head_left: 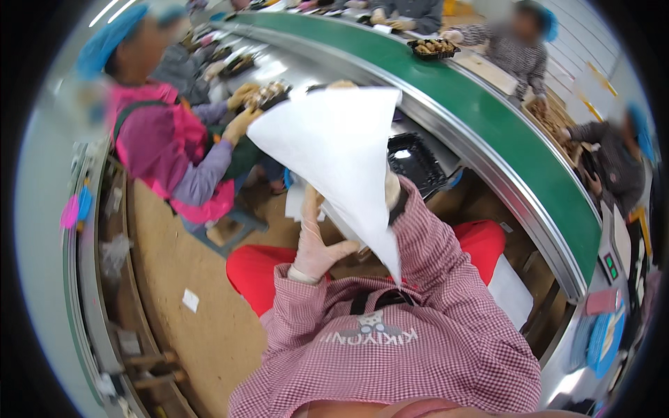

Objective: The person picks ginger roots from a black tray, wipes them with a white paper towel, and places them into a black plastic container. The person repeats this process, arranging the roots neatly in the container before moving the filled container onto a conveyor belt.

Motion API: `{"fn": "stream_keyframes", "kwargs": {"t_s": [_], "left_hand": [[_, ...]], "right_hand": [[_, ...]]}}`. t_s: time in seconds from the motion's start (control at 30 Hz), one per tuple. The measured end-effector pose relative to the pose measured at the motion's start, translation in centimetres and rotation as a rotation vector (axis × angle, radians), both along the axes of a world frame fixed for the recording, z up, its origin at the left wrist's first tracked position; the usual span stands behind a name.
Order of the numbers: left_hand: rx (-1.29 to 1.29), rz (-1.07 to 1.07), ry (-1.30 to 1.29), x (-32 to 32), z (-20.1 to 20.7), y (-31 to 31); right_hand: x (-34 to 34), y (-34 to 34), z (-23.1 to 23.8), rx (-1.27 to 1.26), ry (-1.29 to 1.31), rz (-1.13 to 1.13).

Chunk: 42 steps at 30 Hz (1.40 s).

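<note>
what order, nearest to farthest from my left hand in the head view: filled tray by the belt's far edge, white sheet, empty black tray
1. White sheet, just above the left hand
2. Empty black tray, right
3. Filled tray, upper right

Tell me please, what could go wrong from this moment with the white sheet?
1. The white sheet covers most of the right hand, so a poor grip there might go unnoticed.
2. The left hand is low beside the sheet, and its hold is unclear; the sheet could slip to the floor, where a white scrap lies.
3. The sheet overlaps the black tray in this view, so it may brush the rim if they are close.
</note>
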<state>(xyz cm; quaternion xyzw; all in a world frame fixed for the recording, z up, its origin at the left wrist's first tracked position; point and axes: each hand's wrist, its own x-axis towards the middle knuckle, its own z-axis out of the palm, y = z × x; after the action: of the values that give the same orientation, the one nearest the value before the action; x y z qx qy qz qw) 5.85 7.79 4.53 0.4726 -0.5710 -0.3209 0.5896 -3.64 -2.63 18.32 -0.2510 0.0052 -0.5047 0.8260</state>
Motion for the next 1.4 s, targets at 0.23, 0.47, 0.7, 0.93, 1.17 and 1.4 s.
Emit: {"fn": "stream_keyframes", "kwargs": {"t_s": [0.23,0.47,0.7,0.93,1.17,1.4], "left_hand": [[0.164,0.379,0.033,2.0,-6.6,3.1],[-0.072,0.801,-0.343,-1.4,-6.0,3.6],[-0.159,0.524,0.038,2.0,-5.0,1.7],[0.037,0.445,0.623,3.1,-5.2,3.9],[0.242,0.517,0.497,0.4,-3.2,1.4],[0.19,0.383,0.7,-1.1,-4.2,0.7]], "right_hand": [[4.7,-1.5,-8.2,0.14,-0.006,0.258],[6.4,-2.7,-13.4,0.198,0.006,0.286],[5.3,-3.4,-17.0,0.19,0.155,0.045],[-0.3,-2.3,-16.6,0.008,0.867,-0.032],[-3.4,2.9,-11.3,-0.623,0.964,-0.15],[-4.9,2.3,-15.0,-0.379,1.052,-0.151]]}}
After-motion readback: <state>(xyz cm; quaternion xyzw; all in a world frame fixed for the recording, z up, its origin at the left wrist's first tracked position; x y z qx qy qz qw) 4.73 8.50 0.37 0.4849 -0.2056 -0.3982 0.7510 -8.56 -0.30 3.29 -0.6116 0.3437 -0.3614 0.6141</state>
